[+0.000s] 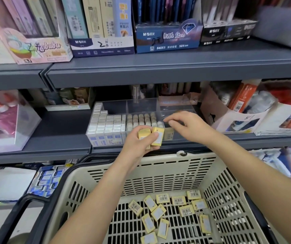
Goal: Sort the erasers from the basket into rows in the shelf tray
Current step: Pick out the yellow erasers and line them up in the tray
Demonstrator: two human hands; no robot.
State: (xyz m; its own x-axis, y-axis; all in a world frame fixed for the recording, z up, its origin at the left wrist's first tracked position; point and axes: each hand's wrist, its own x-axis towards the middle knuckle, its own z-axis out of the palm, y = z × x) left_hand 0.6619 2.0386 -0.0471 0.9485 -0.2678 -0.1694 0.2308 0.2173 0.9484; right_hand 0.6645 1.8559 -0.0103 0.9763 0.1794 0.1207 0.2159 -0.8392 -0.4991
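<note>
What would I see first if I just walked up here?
Probably the left hand holding a few yellow erasers up in front of the clear shelf tray, while the right hand reaches into it. Below, more loose erasers lie scattered in the beige basket.

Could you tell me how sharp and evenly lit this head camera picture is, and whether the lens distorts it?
Head view: even, soft lighting; the basket and its erasers read sharp; the upper right corner is smeared; the clear tray shows faint glare; wide-angle bending curves the shelf edges.
</note>
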